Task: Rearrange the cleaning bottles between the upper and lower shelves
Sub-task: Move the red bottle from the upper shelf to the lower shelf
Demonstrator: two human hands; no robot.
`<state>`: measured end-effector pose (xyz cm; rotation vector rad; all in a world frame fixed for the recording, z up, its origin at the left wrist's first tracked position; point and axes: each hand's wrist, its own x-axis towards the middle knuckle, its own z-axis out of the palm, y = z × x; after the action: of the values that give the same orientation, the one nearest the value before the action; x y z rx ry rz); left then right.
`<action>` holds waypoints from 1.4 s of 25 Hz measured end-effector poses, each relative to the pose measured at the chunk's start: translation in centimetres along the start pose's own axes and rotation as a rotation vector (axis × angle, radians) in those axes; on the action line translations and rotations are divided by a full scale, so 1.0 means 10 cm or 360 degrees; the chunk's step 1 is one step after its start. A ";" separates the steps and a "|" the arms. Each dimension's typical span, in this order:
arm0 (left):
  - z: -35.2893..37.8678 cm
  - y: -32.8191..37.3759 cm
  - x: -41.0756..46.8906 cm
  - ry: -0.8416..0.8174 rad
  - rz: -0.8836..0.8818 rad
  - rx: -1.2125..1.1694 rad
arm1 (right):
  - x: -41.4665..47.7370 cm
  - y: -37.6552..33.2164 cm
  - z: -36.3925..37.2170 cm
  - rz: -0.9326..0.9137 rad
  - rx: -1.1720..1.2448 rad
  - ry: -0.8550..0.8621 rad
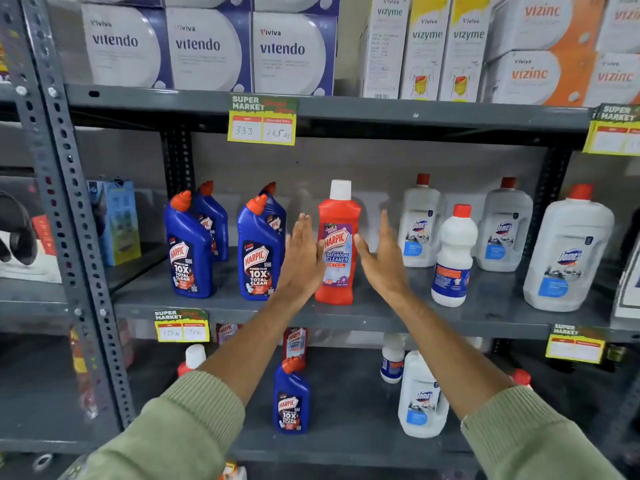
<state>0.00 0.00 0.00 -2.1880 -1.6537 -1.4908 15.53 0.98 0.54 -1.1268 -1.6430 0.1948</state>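
Open palms point(302, 261) point(382, 263) flank glossy red btl point(337, 244)

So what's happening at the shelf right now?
A person is reaching with both open hands toward the red Harpic bottle standing on the upper shelf. The left hand and right hand flank it, seemingly not yet gripping. Blue Harpic bottles stand to its left, white Domex bottles to its right. More bottles stand on the lower shelf.
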 end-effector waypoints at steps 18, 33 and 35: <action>0.28 -0.24 -1.27 0.0211 -0.0286 -0.0570 | -1.37 0.37 0.05 0.0112 0.0346 -0.0044; 1.93 -1.43 -2.12 -0.0212 -0.0879 -0.0441 | -2.11 2.20 1.28 0.0806 0.0217 -0.0539; 2.10 -1.53 -2.14 -0.0294 -0.0952 -0.0446 | -2.08 2.32 1.36 0.0866 0.0150 -0.0551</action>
<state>2.73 1.96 -33.51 -2.1135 -2.4609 -1.7767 16.81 3.43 -33.37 -1.5092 -1.5627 0.8482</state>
